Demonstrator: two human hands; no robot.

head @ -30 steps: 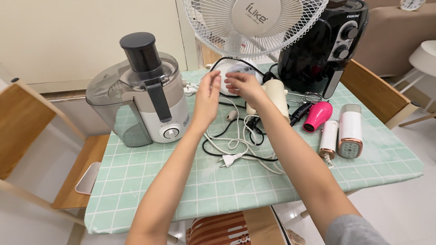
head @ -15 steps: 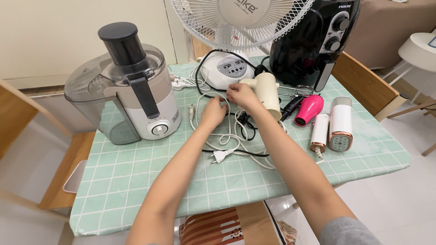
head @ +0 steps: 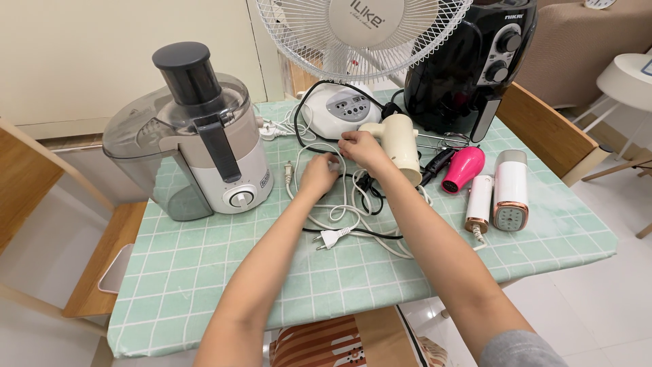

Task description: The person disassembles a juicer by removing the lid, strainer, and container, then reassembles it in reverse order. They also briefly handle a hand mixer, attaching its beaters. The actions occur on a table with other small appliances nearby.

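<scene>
Both hands in the white cord tangle, mid-surface

Left hand (head: 319,173) pinches the white cord (head: 339,211); right hand (head: 360,146) curls on it beside the cream hair dryer (head: 401,146). The juicer (head: 197,136) jug looks empty. Fan base (head: 339,109), black air fryer (head: 468,61), pink dryer (head: 463,168) crowd behind on the checked surface (head: 204,272).

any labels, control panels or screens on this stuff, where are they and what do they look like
Fan hub badge: top centre, round grey disc with dark lettering.
Fan base panel: behind the hands, grey oval with small buttons on a white base.
Air fryer logo: top right, small white print on black, above two round dials.
Juicer label: left, small dark patch beside a round knob.
No lit screens.
</scene>
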